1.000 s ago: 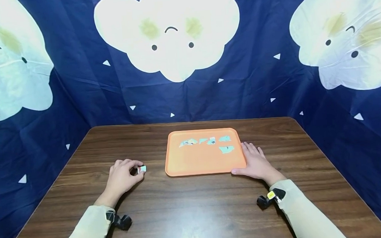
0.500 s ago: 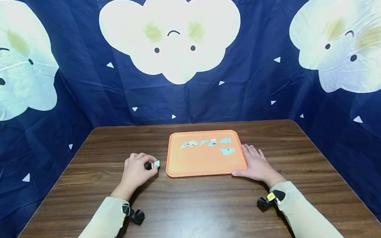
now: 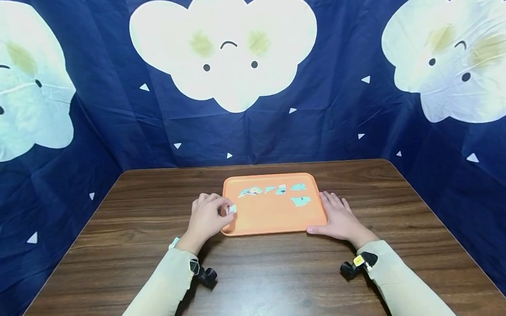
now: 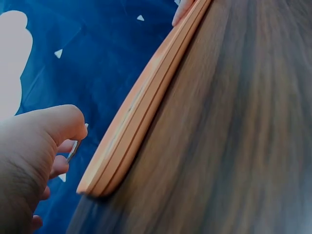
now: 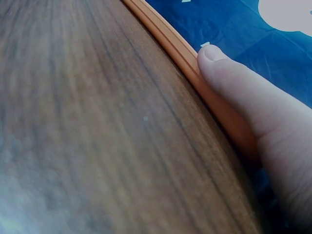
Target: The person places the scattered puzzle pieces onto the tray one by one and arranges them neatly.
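Note:
My left hand (image 3: pixel 208 218) pinches a small, thin picture piece (image 3: pixel 232 208), pale teal and white, between thumb and index finger over the left rim of the orange tray (image 3: pixel 261 220). In the left wrist view this picture piece (image 4: pixel 73 150) appears nearly edge-on, beside the tray's corner. Several irregular teal picture pieces lie inside the tray, including one at lower right (image 3: pixel 301 201) and a patterned one at upper left (image 3: pixel 250 191). At the tray's right front corner my right hand (image 3: pixel 340 220) rests with fingers extended along the side. Its thumb (image 5: pixel 234 80) touches the front rim.
Another small pale teal piece (image 3: pixel 173 242) shows beside my left wrist, partly hidden by it. The brown wooden table (image 3: pixel 260 278) extends around the tray. Dark blue cloth (image 3: pixel 343 133) with white clouds hangs at the back and sides.
My left hand has moved right and away from me, carrying the pinched picture piece from the table to over the tray's left edge. The right hand and tray have stayed in place.

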The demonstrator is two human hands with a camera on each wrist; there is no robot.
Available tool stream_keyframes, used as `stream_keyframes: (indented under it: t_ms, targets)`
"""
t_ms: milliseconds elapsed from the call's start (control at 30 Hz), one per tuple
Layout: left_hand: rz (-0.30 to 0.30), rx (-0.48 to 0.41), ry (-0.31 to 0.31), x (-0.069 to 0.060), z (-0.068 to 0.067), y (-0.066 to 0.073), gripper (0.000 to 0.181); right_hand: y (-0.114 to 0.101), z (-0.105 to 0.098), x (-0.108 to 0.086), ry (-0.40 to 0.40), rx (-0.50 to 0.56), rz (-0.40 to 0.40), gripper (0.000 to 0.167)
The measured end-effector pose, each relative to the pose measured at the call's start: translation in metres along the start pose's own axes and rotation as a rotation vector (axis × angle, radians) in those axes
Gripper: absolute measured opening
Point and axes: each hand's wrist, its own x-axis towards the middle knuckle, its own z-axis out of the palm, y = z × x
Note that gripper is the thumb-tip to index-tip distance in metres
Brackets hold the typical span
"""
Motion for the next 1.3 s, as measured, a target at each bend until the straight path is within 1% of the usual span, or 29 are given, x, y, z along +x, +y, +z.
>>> stream_keyframes:
  t_ms: [167,300,433,567,767,967,1133,1300]
  targets:
    - [-0.004,-0.009,-0.029,0.007,0.008,0.009,0.021,-0.001,0.000,0.001,0.000,-0.012,-0.001,0.127]
    - [0.007,-0.018,-0.034,0.012,0.013,0.018,0.022,-0.001,0.000,0.001,-0.001,-0.012,0.004,0.127]
    - [0.008,-0.017,-0.054,0.016,0.019,0.025,0.023,-0.002,-0.001,0.000,-0.001,-0.009,0.005,0.126]
    - [0.007,-0.008,-0.074,0.019,0.025,0.031,0.022,-0.002,-0.001,0.000,-0.003,-0.016,0.006,0.127]
    - [0.016,0.001,-0.086,0.026,0.033,0.040,0.022,-0.003,-0.002,0.000,-0.005,-0.021,0.006,0.127]
    - [-0.006,0.019,-0.120,0.033,0.040,0.049,0.021,-0.003,-0.002,0.001,-0.007,-0.023,0.009,0.127]
    - [0.006,0.038,-0.128,0.038,0.047,0.055,0.021,-0.004,-0.003,0.001,-0.012,-0.012,0.015,0.127]
    - [0.005,0.022,-0.152,0.043,0.051,0.062,0.020,-0.003,-0.002,0.000,-0.011,-0.010,0.015,0.127]
